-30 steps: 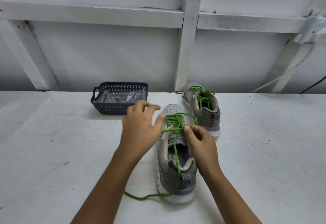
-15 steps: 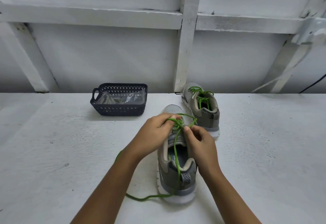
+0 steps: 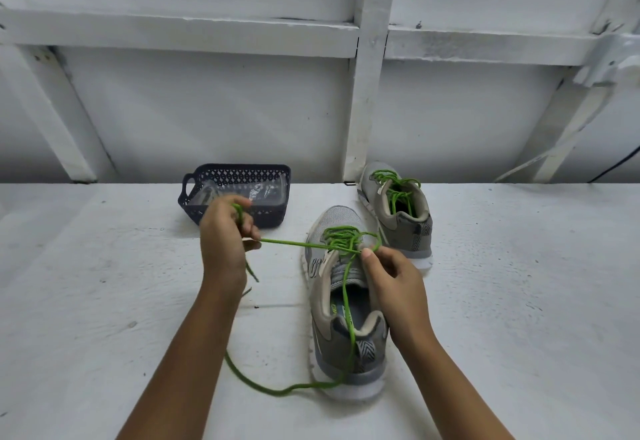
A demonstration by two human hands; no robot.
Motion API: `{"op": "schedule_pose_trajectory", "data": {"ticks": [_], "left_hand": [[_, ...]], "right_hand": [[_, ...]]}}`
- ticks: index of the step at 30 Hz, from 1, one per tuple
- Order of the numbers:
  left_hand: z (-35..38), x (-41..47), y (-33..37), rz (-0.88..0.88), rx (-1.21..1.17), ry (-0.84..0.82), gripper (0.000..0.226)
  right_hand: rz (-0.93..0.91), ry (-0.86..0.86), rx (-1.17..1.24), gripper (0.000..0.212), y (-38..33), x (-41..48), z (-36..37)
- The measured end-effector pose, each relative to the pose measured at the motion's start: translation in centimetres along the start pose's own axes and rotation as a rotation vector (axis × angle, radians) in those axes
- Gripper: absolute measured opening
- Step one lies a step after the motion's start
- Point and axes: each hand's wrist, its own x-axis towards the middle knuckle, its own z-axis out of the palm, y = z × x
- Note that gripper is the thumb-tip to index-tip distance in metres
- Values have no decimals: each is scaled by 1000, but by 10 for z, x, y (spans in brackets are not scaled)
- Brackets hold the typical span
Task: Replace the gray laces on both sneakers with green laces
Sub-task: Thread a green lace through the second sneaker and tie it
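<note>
Two grey sneakers sit on the white tabletop (image 3: pixel 104 301). Near sneaker (image 3: pixel 346 342) is at centre, heel toward the camera, toe pointing away. Far sneaker (image 3: pixel 405 224) stands behind it & to the right, toe up by the wall's white post (image 3: pixel 363 110), heel just beside the near one's front; can't tell if they touch. Far sneaker is threaded w/ a second green lace (image 3: pixel 394 185). On the near sneaker the green lace (image 3: pixel 341 237) crisscrosses the front eyelets. One strand runs taut from the eyelets leftward to the L hand (image 3: pixel 225 242), which is raised off the tabletop, left of the shoe. Its grip is closed round the lace, fingers curled, w/ a turn of lace over the forefinger & a short dark-tipped end hanging below the hand. R hand (image 3: pixel 394 280) sits at the shoe's upper eyelets on the right side. Its grip is a pinch: thumb & forefinger pressed on the lace where the strands meet, other fingers loosely curled. A second strand goes from that spot back over the tongue, across the shoe opening, over the heel & down to the tabletop, then curves left under the L forearm. Behind the L hand, near the wall, a dark blue basket (image 3: pixel 273 214) w/ a side handle holds a clear plastic bag (image 3: pixel 207 193); contents too blurred to tell.
</note>
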Motion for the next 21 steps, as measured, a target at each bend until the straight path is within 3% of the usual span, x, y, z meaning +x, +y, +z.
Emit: {"op": "schedule_pose_trajectory", "data": {"ticks": [2, 5, 7, 9, 12, 15, 17, 21], "left_hand": [[0, 0, -7, 100, 299, 36, 28], [8, -13, -18, 389, 629, -4, 53], [15, -21, -24, 668, 824, -117, 53], [25, -26, -32, 830, 981, -293, 43], [39, -35, -40, 796, 1134, -521, 32], [45, -33, -50, 798, 1135, -543, 23], [45, -33, -47, 774, 1008, -549, 19], [38, -37, -26, 474, 600, -595, 14]], "right_hand": [[-8, -2, 1, 15, 0, -1, 0], [-14, 0, 8, 13, -1, -1, 1], [-15, 1, 11, 13, -1, -1, 1], [-18, -5, 6, 14, -2, -1, 1], [-28, -14, 2, 14, -3, -1, 0], [-31, -18, -8, 16, -3, -1, 0], [-26, -21, -10, 17, -2, -1, -1], [-9, -13, -4, 19, -1, 0, -2]]}}
